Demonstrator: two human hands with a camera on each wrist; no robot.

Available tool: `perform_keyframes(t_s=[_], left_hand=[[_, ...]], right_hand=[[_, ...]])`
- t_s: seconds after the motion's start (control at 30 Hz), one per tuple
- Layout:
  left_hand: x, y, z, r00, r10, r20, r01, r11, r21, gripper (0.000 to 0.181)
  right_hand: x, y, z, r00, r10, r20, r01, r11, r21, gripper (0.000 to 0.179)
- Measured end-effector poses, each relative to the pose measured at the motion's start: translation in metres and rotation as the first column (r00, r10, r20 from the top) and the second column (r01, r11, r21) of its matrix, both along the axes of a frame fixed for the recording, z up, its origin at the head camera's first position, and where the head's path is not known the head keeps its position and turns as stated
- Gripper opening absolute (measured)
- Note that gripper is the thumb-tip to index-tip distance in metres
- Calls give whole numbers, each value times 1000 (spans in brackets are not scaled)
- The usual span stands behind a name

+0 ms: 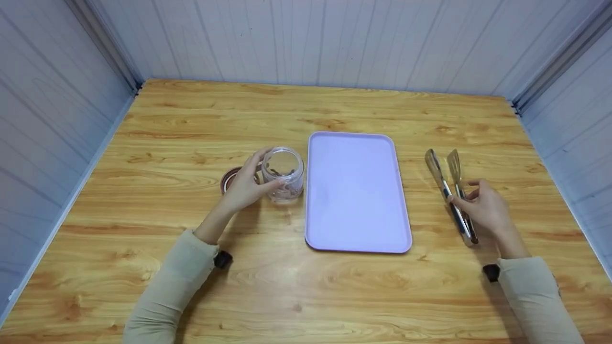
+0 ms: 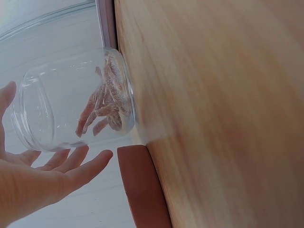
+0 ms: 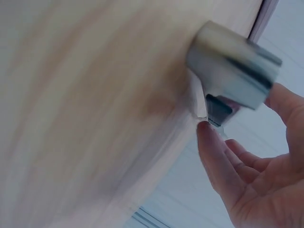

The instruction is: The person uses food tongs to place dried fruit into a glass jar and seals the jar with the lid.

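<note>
A clear glass jar (image 1: pixel 283 176) stands upright on the table, with several reddish-brown strips (image 2: pixel 107 102) at its bottom. My left hand (image 1: pixel 248 184) reaches about the jar from the left, thumb across the front, fingers along the far side; in the left wrist view those fingers are fairly straight beside the glass. A reddish-brown lid (image 2: pixel 142 185) lies left of the jar, partly hidden behind that hand in the head view. At the right, my right hand (image 1: pixel 485 205) holds metal tongs (image 1: pixel 460 215) by their dark-sided handles, thumb on the left arm. Their two flat ends spread apart, pointing away from me.
A lilac rectangular tray (image 1: pixel 354 191) lies between the jar and the tongs, its left edge close to the jar. All of this is on a wood-grain table (image 1: pixel 267 291). Pale panelled walls (image 1: pixel 306 43) stand at the back and both sides.
</note>
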State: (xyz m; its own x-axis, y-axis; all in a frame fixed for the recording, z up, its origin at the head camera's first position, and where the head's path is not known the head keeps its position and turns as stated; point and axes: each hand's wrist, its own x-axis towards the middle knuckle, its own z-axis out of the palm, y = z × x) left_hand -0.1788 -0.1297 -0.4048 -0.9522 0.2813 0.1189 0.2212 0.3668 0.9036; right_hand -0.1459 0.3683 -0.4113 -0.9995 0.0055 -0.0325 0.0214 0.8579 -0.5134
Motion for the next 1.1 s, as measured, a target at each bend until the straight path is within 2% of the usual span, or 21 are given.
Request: perform_keyframes(t_s=[0.23, 0.57, 0.73, 0.9, 1.03, 1.1], left_hand=[[0, 0, 1, 1000, -4, 16, 4, 1000, 7, 77], [0, 0, 1, 1000, -3, -5, 3, 1000, -16, 79], [3, -2, 1, 1000, -6, -22, 6, 1000, -30, 82], [7, -5, 2, 999, -1, -49, -1, 999, -37, 83], [10, -10, 2, 997, 9, -80, -15, 997, -77, 80], [12, -14, 1, 997, 4, -75, -10, 996, -87, 79]], right_hand=[[1, -2, 6, 991, -65, -120, 59, 997, -56, 62], [-1, -17, 12, 964, -100, -248, 73, 990, -118, 55], [-2, -28, 13, 945, -94, -314, 49, 988, -149, 50], [-4, -41, 13, 937, -83, -338, 22, 983, -182, 47], [-6, -51, 12, 929, -52, -365, -23, 980, -198, 44], [-7, -56, 12, 921, -28, -388, -56, 978, -203, 42]])
